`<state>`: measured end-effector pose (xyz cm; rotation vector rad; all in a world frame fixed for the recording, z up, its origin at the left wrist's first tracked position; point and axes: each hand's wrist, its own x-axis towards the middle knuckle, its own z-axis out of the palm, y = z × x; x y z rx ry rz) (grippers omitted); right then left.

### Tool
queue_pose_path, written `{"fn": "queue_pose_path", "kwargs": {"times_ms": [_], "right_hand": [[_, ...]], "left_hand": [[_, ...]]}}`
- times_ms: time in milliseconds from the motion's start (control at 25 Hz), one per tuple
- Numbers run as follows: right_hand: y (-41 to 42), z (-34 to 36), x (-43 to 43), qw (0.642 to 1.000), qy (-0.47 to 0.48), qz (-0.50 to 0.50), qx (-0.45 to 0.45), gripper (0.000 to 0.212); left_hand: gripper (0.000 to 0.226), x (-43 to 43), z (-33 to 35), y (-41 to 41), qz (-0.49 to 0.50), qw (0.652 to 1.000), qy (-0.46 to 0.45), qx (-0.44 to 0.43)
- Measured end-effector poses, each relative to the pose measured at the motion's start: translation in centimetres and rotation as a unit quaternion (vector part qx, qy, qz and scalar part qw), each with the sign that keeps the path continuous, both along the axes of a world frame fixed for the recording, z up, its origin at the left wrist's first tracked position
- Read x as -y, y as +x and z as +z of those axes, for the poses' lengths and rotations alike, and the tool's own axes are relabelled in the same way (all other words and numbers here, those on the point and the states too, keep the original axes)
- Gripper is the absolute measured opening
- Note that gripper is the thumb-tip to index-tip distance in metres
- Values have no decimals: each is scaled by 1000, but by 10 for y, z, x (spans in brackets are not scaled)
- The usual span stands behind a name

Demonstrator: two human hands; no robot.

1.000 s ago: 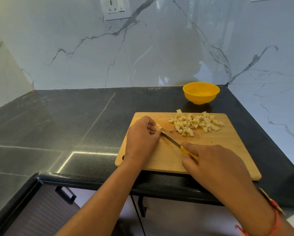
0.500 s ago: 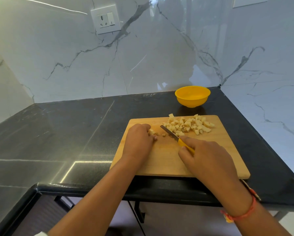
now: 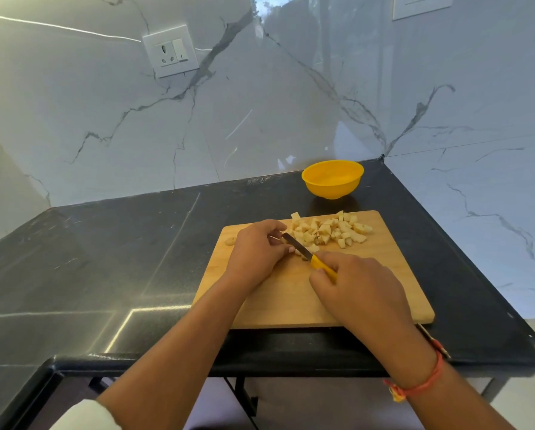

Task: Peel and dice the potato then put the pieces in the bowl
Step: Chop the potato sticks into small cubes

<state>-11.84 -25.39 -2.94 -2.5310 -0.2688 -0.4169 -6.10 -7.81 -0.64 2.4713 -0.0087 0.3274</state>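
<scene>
Wooden board (image 3: pixel 384 290) bears pale potato cubes (image 3: pixel 331 231); right hand (image 3: pixel 362 290) grips yellow-handled knife (image 3: pixel 300 248) (left hand (image 3: pixel 257 252), fingers curled, hold unclear).

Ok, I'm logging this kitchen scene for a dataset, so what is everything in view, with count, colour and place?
cutting board: one, light wood, on the counter near its front edge
diced potato pieces: a pile, too many to count, pale yellow, on the far part of the board
small potato scrap: one, pale, at the board's far left corner
knife: one, steel blade and yellow handle, over the board
bowl: one, yellow, on the counter behind the board
counter: one, black
wall sockets: two, white, on the marble wall
wrist thread: one, orange, right wrist
left hand: fingers curled beside the blade, what they hold is hidden
right hand: grips the knife handle
</scene>
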Motion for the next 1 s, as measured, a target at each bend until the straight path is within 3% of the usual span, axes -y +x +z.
{"fn": "queue_pose_path", "kwargs": {"times_ms": [120,360,520,760,1000], "right_hand": [[-1,2,1,1000,7,4,-14,41],[-7,4,4,999,44,6,-9,36],[-7,3,4,999,49,-2,6,32],[-12,1,2,998,43,2,48,46],[-14,1,-12,994,-61,30,87,42]], "left_hand": [[27,2,-1,-1,-1,999,27,37],[27,2,-4,0,-19,992,98,77],[30,-2,-4,-3,-4,993,74,90],[17,-38,4,-20,35,988,32,144],[28,-80,-1,-33,74,992,96,47]]}}
